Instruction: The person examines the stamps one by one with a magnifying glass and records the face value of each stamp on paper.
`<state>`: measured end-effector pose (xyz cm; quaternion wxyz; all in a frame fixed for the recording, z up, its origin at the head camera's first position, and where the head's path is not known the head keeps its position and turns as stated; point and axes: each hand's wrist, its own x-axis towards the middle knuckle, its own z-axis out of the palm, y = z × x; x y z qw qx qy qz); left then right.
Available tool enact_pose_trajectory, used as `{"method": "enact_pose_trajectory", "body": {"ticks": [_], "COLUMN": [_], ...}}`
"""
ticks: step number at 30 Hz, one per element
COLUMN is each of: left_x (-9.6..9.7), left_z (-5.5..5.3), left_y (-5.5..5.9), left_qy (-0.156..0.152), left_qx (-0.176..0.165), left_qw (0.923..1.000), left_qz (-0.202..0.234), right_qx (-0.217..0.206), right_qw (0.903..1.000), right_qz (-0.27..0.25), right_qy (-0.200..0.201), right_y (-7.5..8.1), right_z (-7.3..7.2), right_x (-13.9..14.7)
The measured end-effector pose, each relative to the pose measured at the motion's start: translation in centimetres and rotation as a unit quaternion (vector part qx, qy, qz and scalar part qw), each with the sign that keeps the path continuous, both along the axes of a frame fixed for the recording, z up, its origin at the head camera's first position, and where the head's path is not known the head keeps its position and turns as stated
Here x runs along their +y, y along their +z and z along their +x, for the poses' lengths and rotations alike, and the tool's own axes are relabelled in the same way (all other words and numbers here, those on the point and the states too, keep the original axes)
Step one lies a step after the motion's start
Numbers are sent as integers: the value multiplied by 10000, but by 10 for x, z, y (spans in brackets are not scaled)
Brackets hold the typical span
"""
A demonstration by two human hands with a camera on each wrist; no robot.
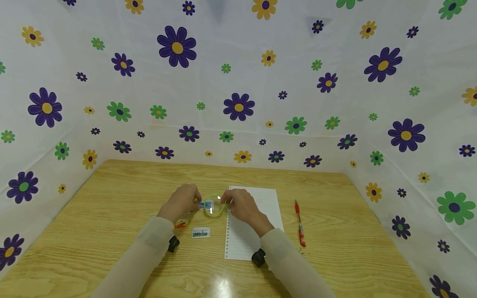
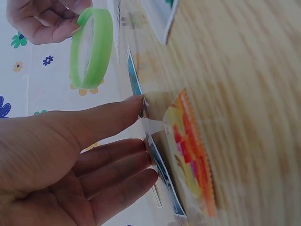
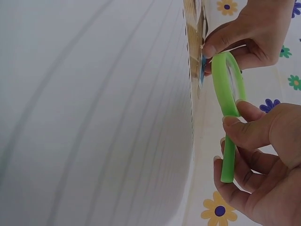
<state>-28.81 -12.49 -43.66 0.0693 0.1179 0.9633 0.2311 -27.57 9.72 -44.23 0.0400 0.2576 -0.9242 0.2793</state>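
Note:
My left hand (image 1: 181,203) pinches a small blue postage stamp (image 2: 133,73) by its edge, between thumb and fingers, just above the table. My right hand (image 1: 243,205) holds a green magnifying glass (image 3: 227,162) by its handle, thumb close to the round rim. The lens stands over part of the blue stamp in the head view. Below the left hand lie an orange-and-yellow stamp (image 1: 181,224) and a stamp with a landscape picture (image 1: 201,232). Another stamp (image 2: 165,176) shows near the left fingers, mostly hidden from the head view.
Lined, punched paper (image 1: 238,242) lies under the right hand, with faint writing near its top. To its right is a red pen (image 1: 299,223). The wooden table (image 1: 141,178) is bordered by a white flowered cloth (image 1: 208,82) at the back and sides.

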Motion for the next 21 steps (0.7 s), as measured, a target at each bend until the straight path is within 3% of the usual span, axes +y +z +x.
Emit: {"method": "enact_pose_trajectory", "body": {"ticks": [10, 21], "left_x": [-3, -3], "left_z": [2, 3], "left_y": [-1, -2], "left_qy": [42, -110], "left_qx": [45, 227], "left_qw": [10000, 9996], "left_qz": [56, 82], "right_qx": [-222, -402], "right_qw": [9996, 9987], "right_qz": [-114, -311], "right_qy": [160, -43], "right_y": [6, 35], "right_z": [1, 0], "right_x": [8, 57]}}
